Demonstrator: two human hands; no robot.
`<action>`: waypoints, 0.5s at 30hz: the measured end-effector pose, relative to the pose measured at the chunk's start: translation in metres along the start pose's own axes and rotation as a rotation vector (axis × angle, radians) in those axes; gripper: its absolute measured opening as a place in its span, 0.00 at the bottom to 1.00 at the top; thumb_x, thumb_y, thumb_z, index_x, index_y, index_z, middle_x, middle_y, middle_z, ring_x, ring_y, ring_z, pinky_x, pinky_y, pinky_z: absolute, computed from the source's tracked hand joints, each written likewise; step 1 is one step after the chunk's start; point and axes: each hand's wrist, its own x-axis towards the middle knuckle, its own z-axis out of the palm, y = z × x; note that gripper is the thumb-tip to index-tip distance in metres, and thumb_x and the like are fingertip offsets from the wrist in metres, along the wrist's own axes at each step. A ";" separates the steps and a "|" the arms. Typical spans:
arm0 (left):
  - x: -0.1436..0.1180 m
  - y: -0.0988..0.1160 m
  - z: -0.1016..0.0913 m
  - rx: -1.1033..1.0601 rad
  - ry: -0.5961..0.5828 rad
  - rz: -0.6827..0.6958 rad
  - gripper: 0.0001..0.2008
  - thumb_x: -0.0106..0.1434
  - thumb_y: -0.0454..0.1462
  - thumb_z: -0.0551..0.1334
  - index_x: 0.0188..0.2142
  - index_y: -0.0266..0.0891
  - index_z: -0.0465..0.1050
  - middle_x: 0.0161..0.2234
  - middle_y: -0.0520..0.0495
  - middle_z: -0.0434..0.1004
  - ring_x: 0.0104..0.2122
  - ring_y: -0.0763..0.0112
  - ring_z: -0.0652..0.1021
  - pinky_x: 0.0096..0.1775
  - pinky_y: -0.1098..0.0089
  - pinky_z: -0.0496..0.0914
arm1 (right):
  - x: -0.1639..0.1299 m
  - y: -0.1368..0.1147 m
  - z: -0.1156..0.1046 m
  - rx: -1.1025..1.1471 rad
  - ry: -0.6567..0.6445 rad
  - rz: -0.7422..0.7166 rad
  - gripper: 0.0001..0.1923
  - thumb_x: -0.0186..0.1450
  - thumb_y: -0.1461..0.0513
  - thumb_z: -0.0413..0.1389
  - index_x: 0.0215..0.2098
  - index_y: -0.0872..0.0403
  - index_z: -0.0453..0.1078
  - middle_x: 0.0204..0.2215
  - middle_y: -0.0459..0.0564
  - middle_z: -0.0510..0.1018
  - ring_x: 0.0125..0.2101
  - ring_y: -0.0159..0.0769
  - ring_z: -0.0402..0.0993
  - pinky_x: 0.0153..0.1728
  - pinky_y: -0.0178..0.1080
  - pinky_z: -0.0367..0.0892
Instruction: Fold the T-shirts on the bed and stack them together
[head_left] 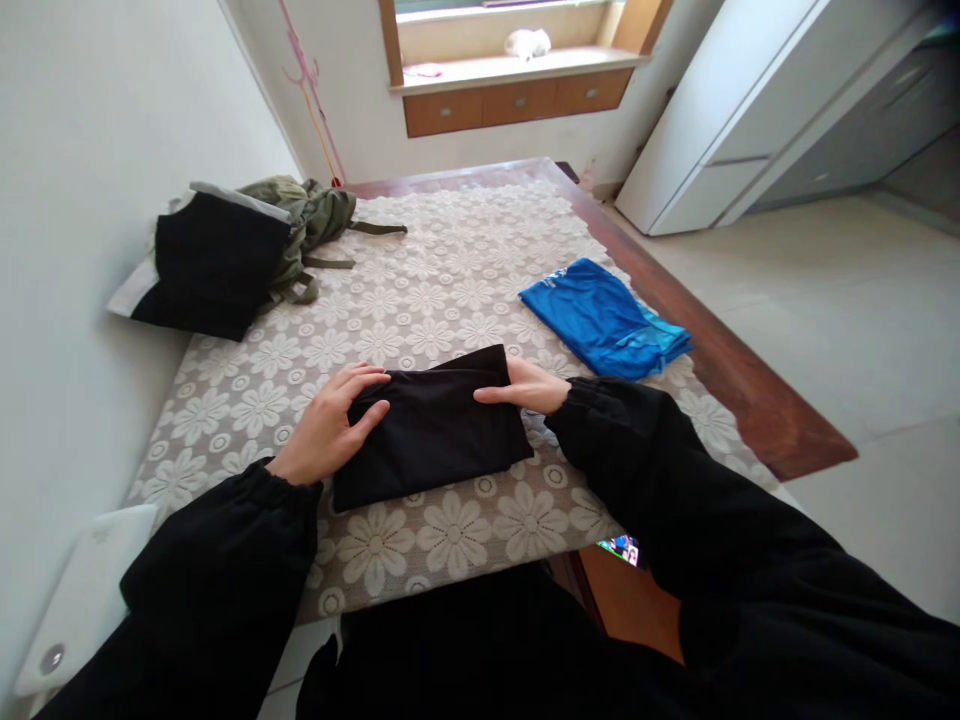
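A piece of black clothing (435,430), folded into a flat rectangle, lies on the lace tablecloth (450,535) close to the near edge of the table. My left hand (330,420) rests on its left end, thumb on top and fingers spread along the far left corner. At the right end my right hand (525,388) grips the clothing, its thumb pressed on the upper face and its fingers hidden behind the raised flap. A folded blue garment (600,318) with a light blue end lies beyond my right hand, apart from it.
A pile with a black and white garment (217,260) and an olive-green strapped item (315,215) sits at the far left by the wall. A white chair back (90,590) stands near left. Part of a lit screen (621,548) shows below the table edge.
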 end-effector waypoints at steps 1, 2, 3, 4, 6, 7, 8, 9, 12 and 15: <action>-0.002 -0.001 0.002 -0.007 -0.003 0.011 0.20 0.76 0.49 0.61 0.59 0.42 0.78 0.65 0.39 0.78 0.69 0.51 0.74 0.73 0.45 0.64 | 0.000 0.001 -0.001 0.001 -0.013 0.004 0.29 0.59 0.51 0.76 0.54 0.55 0.80 0.50 0.52 0.88 0.54 0.51 0.83 0.59 0.51 0.77; -0.004 -0.001 0.004 -0.013 -0.006 0.022 0.19 0.76 0.48 0.60 0.59 0.43 0.77 0.65 0.40 0.78 0.70 0.52 0.73 0.74 0.45 0.63 | -0.001 0.002 -0.002 0.001 -0.023 0.010 0.30 0.59 0.51 0.76 0.54 0.56 0.80 0.50 0.52 0.88 0.53 0.50 0.83 0.58 0.51 0.77; -0.006 0.000 0.006 -0.014 -0.011 0.034 0.18 0.76 0.46 0.60 0.60 0.43 0.77 0.65 0.41 0.78 0.71 0.53 0.72 0.75 0.45 0.62 | -0.001 0.003 -0.003 -0.001 -0.030 0.016 0.30 0.59 0.51 0.76 0.55 0.56 0.80 0.50 0.52 0.87 0.52 0.50 0.84 0.58 0.51 0.78; -0.008 0.001 0.008 -0.010 -0.018 0.047 0.18 0.77 0.45 0.59 0.61 0.44 0.76 0.65 0.41 0.78 0.71 0.54 0.71 0.75 0.45 0.61 | -0.001 0.003 -0.003 -0.003 -0.034 0.023 0.31 0.59 0.51 0.76 0.55 0.56 0.79 0.50 0.52 0.87 0.52 0.49 0.84 0.58 0.51 0.78; -0.012 0.003 0.014 0.016 -0.039 0.072 0.18 0.78 0.44 0.58 0.62 0.44 0.75 0.66 0.42 0.78 0.73 0.54 0.69 0.76 0.45 0.59 | -0.001 0.004 -0.004 -0.008 -0.034 0.037 0.31 0.58 0.51 0.76 0.54 0.56 0.79 0.49 0.52 0.87 0.52 0.49 0.84 0.58 0.51 0.78; -0.013 0.003 0.018 0.041 -0.048 0.085 0.19 0.78 0.44 0.58 0.63 0.44 0.75 0.67 0.42 0.77 0.73 0.54 0.69 0.77 0.44 0.58 | -0.001 0.004 -0.004 -0.012 -0.030 0.043 0.31 0.58 0.50 0.77 0.54 0.55 0.79 0.48 0.51 0.88 0.51 0.48 0.84 0.57 0.50 0.78; -0.014 0.004 0.021 0.074 -0.059 0.097 0.20 0.78 0.45 0.58 0.64 0.44 0.74 0.68 0.42 0.76 0.74 0.54 0.68 0.77 0.43 0.57 | -0.001 0.004 -0.005 -0.018 -0.027 0.058 0.31 0.57 0.50 0.77 0.53 0.55 0.79 0.46 0.50 0.88 0.49 0.48 0.85 0.56 0.49 0.80; -0.015 0.004 0.024 0.114 -0.074 0.108 0.21 0.79 0.45 0.57 0.65 0.44 0.74 0.69 0.42 0.75 0.74 0.53 0.67 0.77 0.42 0.56 | -0.002 0.003 -0.006 -0.027 -0.029 0.090 0.32 0.56 0.49 0.77 0.53 0.55 0.79 0.44 0.49 0.88 0.45 0.46 0.85 0.52 0.48 0.82; -0.017 0.004 0.030 0.246 -0.142 0.144 0.26 0.80 0.47 0.53 0.71 0.44 0.69 0.74 0.42 0.68 0.77 0.51 0.61 0.78 0.41 0.51 | -0.004 0.001 -0.013 -0.071 -0.039 0.264 0.41 0.56 0.48 0.77 0.62 0.53 0.74 0.33 0.45 0.86 0.25 0.38 0.81 0.30 0.43 0.82; -0.018 0.005 0.031 0.337 -0.207 0.165 0.31 0.81 0.51 0.50 0.77 0.42 0.61 0.78 0.43 0.59 0.79 0.51 0.55 0.79 0.42 0.48 | -0.009 -0.006 -0.024 -0.157 0.099 0.333 0.50 0.59 0.46 0.75 0.72 0.52 0.62 0.20 0.35 0.75 0.13 0.31 0.66 0.15 0.37 0.66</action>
